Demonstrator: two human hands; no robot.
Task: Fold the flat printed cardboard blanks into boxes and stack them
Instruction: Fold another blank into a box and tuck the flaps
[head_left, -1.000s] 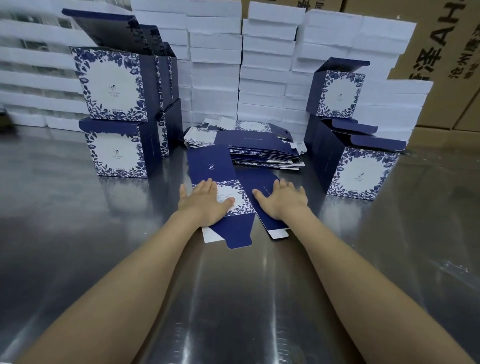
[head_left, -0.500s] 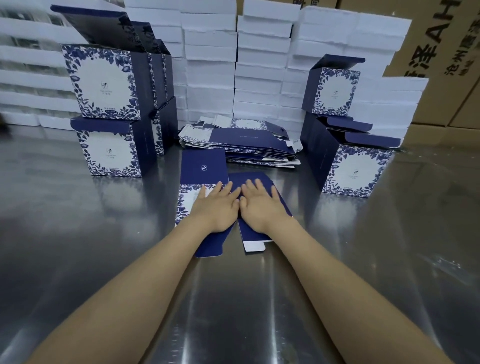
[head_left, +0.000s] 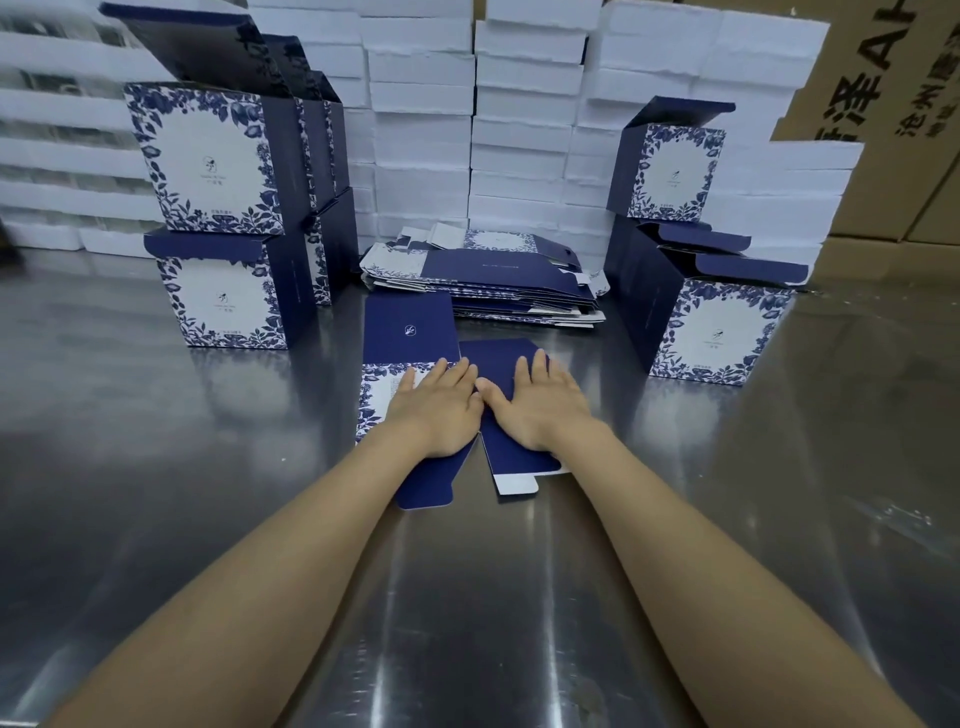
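Glossy steel table (head_left: 156, 467); flat cardboard blank (head_left: 410, 327)

Table (head_left: 130, 467): brushed metal sheet, glossy, streaked with pale reflections, filling the whole foreground. Along its far side, white foam slabs (head_left: 422, 140) lie flat in several side-by-side columns with rough edges, running from the left border to past centre; the right-most columns step down lower. Behind them at upper right, brown corrugated cartons (head_left: 914, 197) carry large black printed characters, partly cut off by the frame, with a plain carton face lower at the right edge.
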